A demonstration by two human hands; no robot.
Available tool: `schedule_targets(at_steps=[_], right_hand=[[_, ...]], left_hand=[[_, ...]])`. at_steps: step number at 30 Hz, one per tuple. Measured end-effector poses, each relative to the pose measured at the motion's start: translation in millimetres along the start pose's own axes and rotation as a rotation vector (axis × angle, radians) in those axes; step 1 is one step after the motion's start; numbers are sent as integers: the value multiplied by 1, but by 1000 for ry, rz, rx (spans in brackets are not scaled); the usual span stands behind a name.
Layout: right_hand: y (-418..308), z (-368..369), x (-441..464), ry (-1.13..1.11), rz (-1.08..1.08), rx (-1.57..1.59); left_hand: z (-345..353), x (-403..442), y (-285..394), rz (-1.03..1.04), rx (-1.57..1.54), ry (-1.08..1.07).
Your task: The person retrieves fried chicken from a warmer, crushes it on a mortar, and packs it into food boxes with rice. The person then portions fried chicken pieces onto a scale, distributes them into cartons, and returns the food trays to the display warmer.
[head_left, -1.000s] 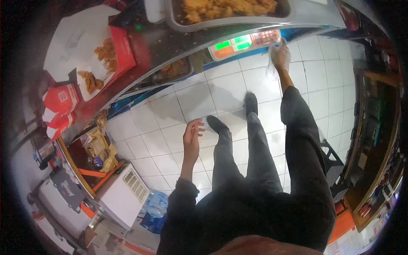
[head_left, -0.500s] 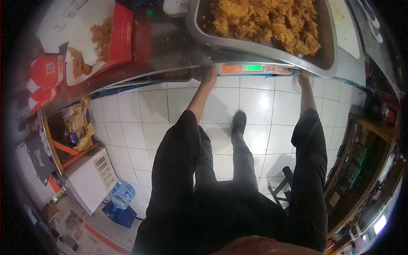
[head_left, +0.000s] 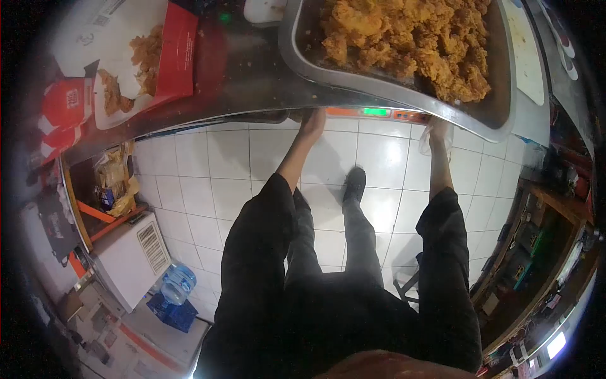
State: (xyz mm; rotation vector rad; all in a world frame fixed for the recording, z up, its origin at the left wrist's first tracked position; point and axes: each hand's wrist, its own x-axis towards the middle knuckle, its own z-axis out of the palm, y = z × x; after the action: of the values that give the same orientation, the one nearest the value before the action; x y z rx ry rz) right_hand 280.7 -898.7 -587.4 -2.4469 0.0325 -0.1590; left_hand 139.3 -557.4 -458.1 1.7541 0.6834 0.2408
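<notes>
Below the counter's front edge, my left hand (head_left: 312, 125) reaches in beside the left end of an orange scale (head_left: 410, 116) with a lit green display. Its fingers are hidden under the counter edge. My right hand (head_left: 437, 131) is at the scale's right end, closed on a thin clear plastic bag (head_left: 423, 144) that hangs around it; the fingertips are hard to see. Above, a metal tray (head_left: 391, 82) heaped with fried chicken pieces (head_left: 410, 41) juts over the counter edge.
On the metal counter (head_left: 246, 69), a red and white carton (head_left: 177, 57) holds several fried pieces, with a folded red carton (head_left: 66, 104) beside it. Wooden shelves (head_left: 536, 265) line the right. A stool (head_left: 407, 287), a white appliance (head_left: 129, 259) and a water bottle (head_left: 178, 282) stand lower down.
My right hand has moved left and slightly toward me with the plastic bag. The left hand stays near the scale. The tray and scale sit a little lower in view as the camera shifts.
</notes>
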Motion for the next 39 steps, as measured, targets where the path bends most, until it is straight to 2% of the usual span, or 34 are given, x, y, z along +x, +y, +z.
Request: schedule_targets(at_steps=[5,7,8,9,11,12,13,14,16,17,18,19,20,21,22,23,25,26,27,29,31,32,34,36,37,39], right_hand=[[0,7,-13,35,-53,68],[-13,2,-18,49,-124,212],[-17,-8,-19,-107,58,420],[-53,-30,-22,-102,54,417],[-134,-79,-29,-214,154,-365],[-124,-82,-41,95,-127,-185],[-155,-93,-57,291,-79,353],[-174,-119,-71,335,-183,67],[-243,-164,-92,502,-340,422],[-285,-197,-97,523,-398,423],[-323,-220,-96,549,-232,495],[-344,-235,-87,504,-389,467],[-386,-253,-77,330,-376,314],[-431,-264,-68,156,-359,159],[-456,-264,-53,-42,-535,223],[-471,-253,-39,-13,-709,-108],[-490,-220,-22,-181,-730,-532],[-484,-205,-10,-188,-739,-535],[-472,-190,2,-189,-910,-586],[-476,-185,1,-198,-1087,-637],[-500,-193,-7,-415,-884,-726],[-490,-187,0,-424,-894,-730],[-467,-178,14,-72,-1366,-962],[-477,-184,4,-217,-1237,-876],[-478,-183,4,-202,-1244,-781],[-481,-181,3,-186,-1262,-686]], left_hand=[[-10,-2,-4,-6,-28,-46],[-14,1,-15,-19,-57,-84],[-17,3,-20,-27,-76,-109],[-18,4,-27,-41,-98,-142],[-21,0,-39,-19,-53,-234],[-23,-10,-40,24,29,-286],[-25,-20,-42,71,108,-335],[-30,-37,-47,144,289,-423],[-47,-75,-69,167,381,-411],[-58,-98,-82,167,447,-424],[-71,-122,-94,166,515,-437],[-86,-149,-108,93,474,-446],[-102,-175,-125,21,434,-456],[-117,-201,-157,-11,523,-437],[-138,-226,-172,-75,513,-431],[-160,-253,-188,-153,511,-421],[-203,-306,-212,-309,502,-382],[-223,-330,-220,-378,491,-364],[-240,-351,-230,-444,471,-343],[-270,-390,-257,-515,425,-305],[-288,-413,-295,-507,373,-265],[-295,-421,-313,-493,349,-244],[-295,-437,-319,-467,305,-204],[-291,-419,-315,-402,478,-283],[-288,-408,-291,-54,917,-393],[-272,-382,-285,-163,702,-383]])
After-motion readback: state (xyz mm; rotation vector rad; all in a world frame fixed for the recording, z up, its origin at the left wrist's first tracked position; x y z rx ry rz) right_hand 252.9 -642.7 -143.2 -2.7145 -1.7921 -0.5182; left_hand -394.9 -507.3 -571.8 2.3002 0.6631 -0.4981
